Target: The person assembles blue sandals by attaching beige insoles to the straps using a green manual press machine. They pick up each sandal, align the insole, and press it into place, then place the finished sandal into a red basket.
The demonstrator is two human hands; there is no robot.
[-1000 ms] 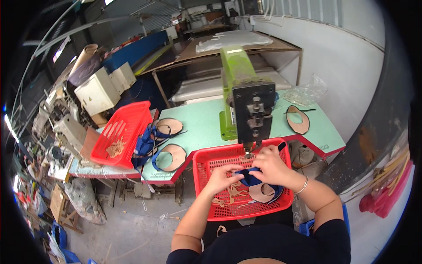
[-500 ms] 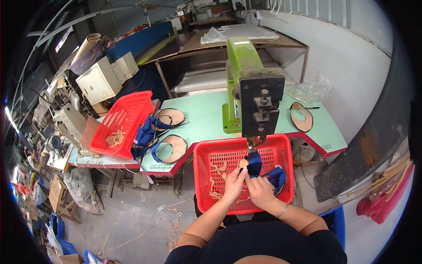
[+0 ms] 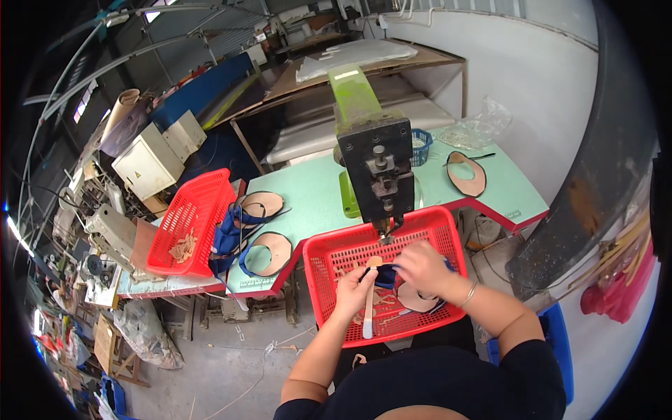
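Observation:
Over the red basket (image 3: 451, 241), below the head of a green press-like machine (image 3: 378, 164), both my hands work on a dark blue sandal upper (image 3: 384, 278). My left hand (image 3: 352, 292) pinches its left side, beside a small tan tab (image 3: 376, 261). A narrow tan strip (image 3: 369, 308) with a whitish end hangs down beside my left fingers. My right hand (image 3: 422, 269) has its fingers closed at the upper's right side; they are a little blurred and partly hide it. A tan insole piece (image 3: 418, 297) rests under my right hand, in the basket among tan scraps.
On the green tabletop (image 3: 308, 203) lie more sandals (image 3: 271, 253) at left and one tan-and-black sole (image 3: 467, 175) at right. A second red basket (image 3: 192, 220) holds tan scraps. A small blue basket (image 3: 420, 147) stands behind the machine. A dark post (image 3: 560, 231) rises at right.
My hands have lifted the blue upper nearer, and the tan strip now hangs from it. My right hand has moved up and right of my left. The whole view has shifted slightly.

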